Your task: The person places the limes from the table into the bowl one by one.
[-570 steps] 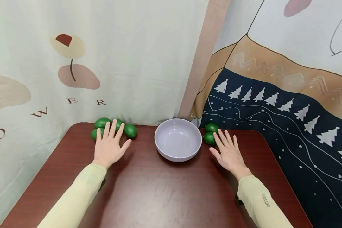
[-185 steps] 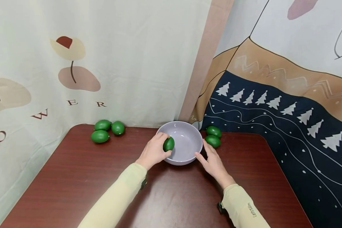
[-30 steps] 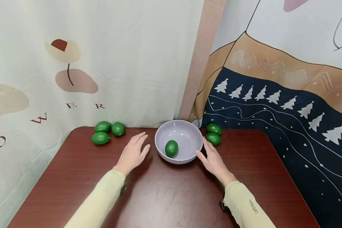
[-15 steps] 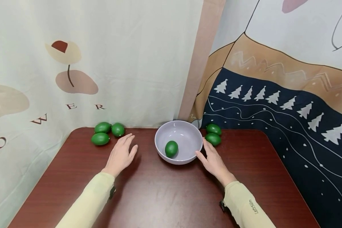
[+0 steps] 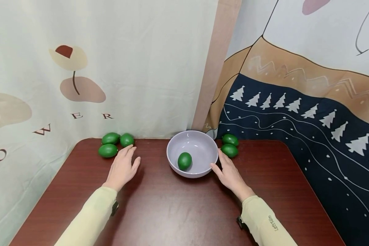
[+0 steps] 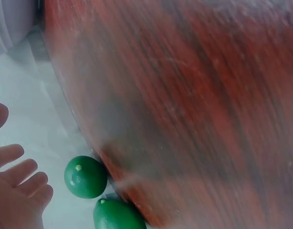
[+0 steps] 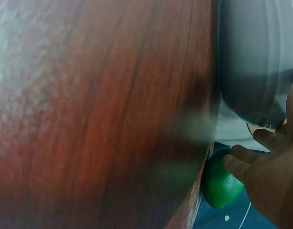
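In the head view my left hand [image 5: 120, 169] hovers near three green limes at the back left, its fingers loosely extended and holding nothing. Its fingertips are just in front of one lime [image 5: 127, 140]; a second lime [image 5: 108, 150] and a third lime [image 5: 110, 138] lie to its left. The left wrist view shows that hand [image 6: 17, 191] beside a lime [image 6: 86, 177]. My right hand [image 5: 232, 172] rests against the right side of a pale lilac bowl [image 5: 203, 150], thumb and fingers relaxed on its outside. Inside the bowl sits one lime [image 5: 185, 161].
Two more limes lie right of the bowl, a rear lime [image 5: 230, 139] and a front lime [image 5: 229, 150], close to my right fingers. The dark red wooden table [image 5: 172, 212] ends at the back against a pale curtain [image 5: 147, 68] and a dark patterned cloth [image 5: 264, 118].
Earlier my left hand held a lime over the bowl; that lime now lies inside. Over the last second the hand moved left toward the limes. My right hand stays at the bowl.
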Motion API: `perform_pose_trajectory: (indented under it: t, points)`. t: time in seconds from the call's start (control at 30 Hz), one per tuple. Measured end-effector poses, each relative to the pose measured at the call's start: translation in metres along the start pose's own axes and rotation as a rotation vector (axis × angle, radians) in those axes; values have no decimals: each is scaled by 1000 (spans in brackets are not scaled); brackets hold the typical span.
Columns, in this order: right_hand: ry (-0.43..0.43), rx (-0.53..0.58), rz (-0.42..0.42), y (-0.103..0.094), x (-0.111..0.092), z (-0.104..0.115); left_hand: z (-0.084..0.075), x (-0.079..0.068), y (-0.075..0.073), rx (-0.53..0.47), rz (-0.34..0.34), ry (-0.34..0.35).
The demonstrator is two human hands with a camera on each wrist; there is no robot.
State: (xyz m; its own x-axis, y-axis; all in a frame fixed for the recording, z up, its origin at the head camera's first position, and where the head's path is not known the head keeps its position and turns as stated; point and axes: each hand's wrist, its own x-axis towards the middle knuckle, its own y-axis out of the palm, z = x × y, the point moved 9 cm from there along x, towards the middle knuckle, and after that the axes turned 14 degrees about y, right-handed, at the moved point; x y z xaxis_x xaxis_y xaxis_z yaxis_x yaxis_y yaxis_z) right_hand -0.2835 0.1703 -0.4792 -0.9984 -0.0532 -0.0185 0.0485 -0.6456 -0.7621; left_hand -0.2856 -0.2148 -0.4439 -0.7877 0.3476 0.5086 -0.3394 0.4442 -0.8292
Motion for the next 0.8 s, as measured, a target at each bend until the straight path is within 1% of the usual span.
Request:
perform_pose_trajectory:
  t: [0.27,0.47,0.63,0.8]
  points:
    - [-18,2,-13,0,0,0,8,-5,-7,35,-35,-31]
    - [-22,-4,-22,-1,0,0,17,-8,-10,62,-45,-62]
    - [-3,-5,-15,0,0,-1,25,-10,-11,73,-39,-100]
    - [13,-1,-5,2,0,-3,34,-12,-12,61,-28,-147]
